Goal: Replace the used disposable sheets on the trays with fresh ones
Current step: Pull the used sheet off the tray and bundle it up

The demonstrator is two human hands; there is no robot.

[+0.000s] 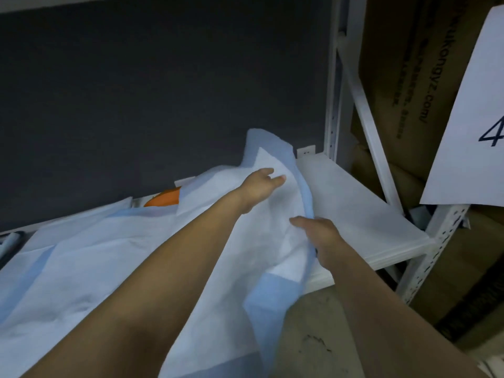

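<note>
A white metal shelf post (333,105) and brown boxes (403,77) stand at the right. A soft, crumpled blue sheet (272,148) lies on the shelf beside a flat white stack (354,208). The left hand (261,184) rests flat on it, fingers spread. The right hand (319,233) pinches its edge.

Matt non-woven blue sheet (272,241), painted metal shelf frame (331,105), brown cardboard boxes (409,64)
</note>
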